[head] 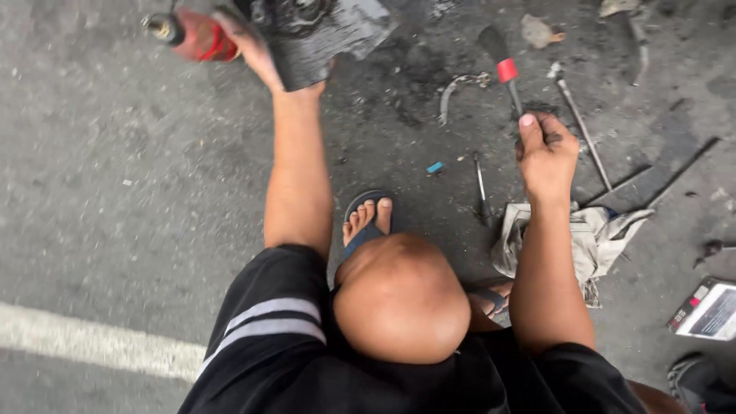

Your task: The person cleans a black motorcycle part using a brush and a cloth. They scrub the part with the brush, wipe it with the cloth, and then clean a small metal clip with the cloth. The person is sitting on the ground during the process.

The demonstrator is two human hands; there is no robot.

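My left hand point(249, 47) is stretched forward at the top left, gripping a red power tool point(192, 34) with a metal nose pointing left. Right beside it lies a black, greasy machine part point(314, 34). My right hand point(546, 153) is closed around the shaft of a screwdriver point(502, 65) with a black and red handle, which points away from me over the oily ground. I am squatting; my bare knee and a foot in a blue sandal point(366, 222) sit between my arms.
Loose tools lie on the stained concrete: a long metal rod point(583, 126), a small screwdriver point(481, 188), a curved metal piece point(452, 88). A dirty rag point(594, 238) sits by my right arm, a small box point(709, 310) at right. A white painted line point(92, 341) crosses lower left.
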